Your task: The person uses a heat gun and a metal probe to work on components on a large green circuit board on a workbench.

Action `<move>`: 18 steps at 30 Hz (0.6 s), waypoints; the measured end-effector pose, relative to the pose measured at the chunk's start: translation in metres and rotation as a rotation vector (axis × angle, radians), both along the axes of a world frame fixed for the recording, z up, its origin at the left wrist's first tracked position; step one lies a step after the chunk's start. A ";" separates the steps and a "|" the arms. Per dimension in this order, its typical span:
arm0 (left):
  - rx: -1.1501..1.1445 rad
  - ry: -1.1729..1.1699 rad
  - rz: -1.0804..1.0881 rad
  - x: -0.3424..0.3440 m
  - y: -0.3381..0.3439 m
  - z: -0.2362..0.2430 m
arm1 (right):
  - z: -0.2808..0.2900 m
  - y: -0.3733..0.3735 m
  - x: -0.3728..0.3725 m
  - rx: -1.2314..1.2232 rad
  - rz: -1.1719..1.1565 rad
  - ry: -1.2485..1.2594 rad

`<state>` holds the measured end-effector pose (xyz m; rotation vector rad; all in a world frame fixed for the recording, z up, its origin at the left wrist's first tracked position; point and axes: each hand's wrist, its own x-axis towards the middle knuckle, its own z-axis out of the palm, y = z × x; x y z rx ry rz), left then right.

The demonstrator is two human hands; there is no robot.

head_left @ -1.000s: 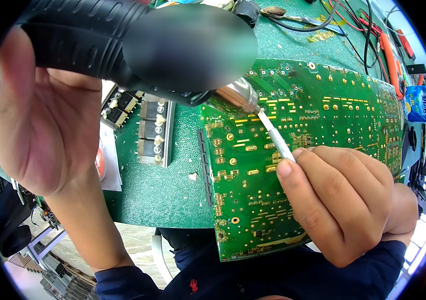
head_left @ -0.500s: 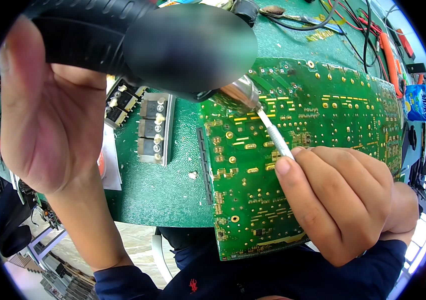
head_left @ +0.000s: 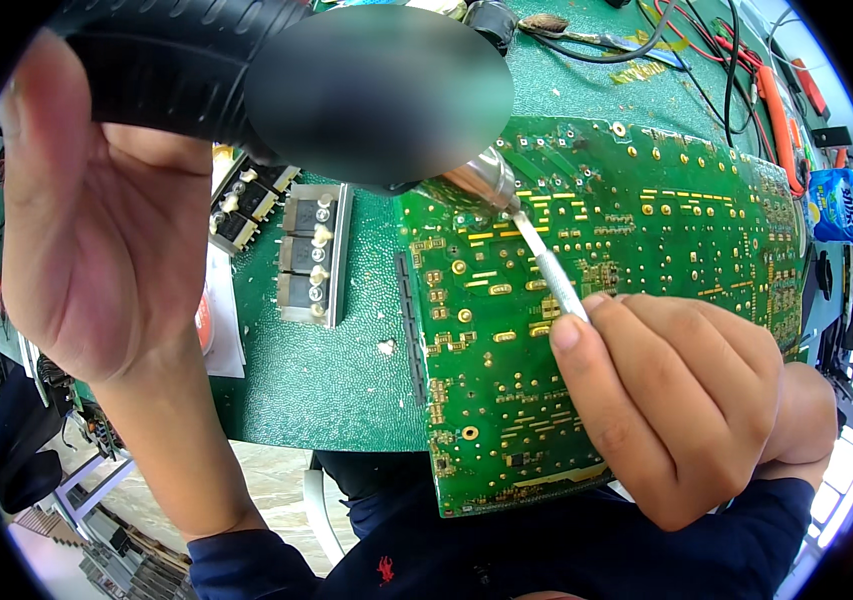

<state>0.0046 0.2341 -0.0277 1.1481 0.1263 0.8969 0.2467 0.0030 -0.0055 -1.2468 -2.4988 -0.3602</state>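
Note:
My left hand [head_left: 111,240] is closed round the black handle of a powered hand tool [head_left: 166,70]; a blurred oval hides much of its body. Its metal nozzle [head_left: 486,185] angles down over a green circuit board [head_left: 696,250]. My right hand [head_left: 671,405] grips a slim silver knurled tool [head_left: 553,270], whose pale tip meets or nearly meets the nozzle's end; I cannot tell which. Left of the board lie a metal strip with three dark components [head_left: 308,255] and a similar black part [head_left: 246,200], partly behind my left hand.
On the green mat [head_left: 316,400] are white paper [head_left: 226,355], tangled cables [head_left: 646,45], an orange-handled tool [head_left: 776,120] and a brush-like tool [head_left: 546,25] at the back. A blue packet [head_left: 841,205] sits at the right. Cluttered electronic parts [head_left: 86,420] line the left edge.
Compared with a second ago, my left hand and the black tool sit slightly higher, the hand also a little further right. My right hand and the board have barely shifted.

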 end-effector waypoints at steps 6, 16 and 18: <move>-0.032 -0.007 -0.032 -0.001 0.002 0.000 | 0.011 0.002 -0.008 -0.068 -0.039 -0.020; -0.013 0.006 -0.022 -0.001 0.001 0.002 | 0.002 0.003 0.003 0.003 0.056 -0.072; -0.037 -0.011 -0.043 -0.001 0.001 0.001 | 0.002 0.003 0.002 0.012 0.053 -0.069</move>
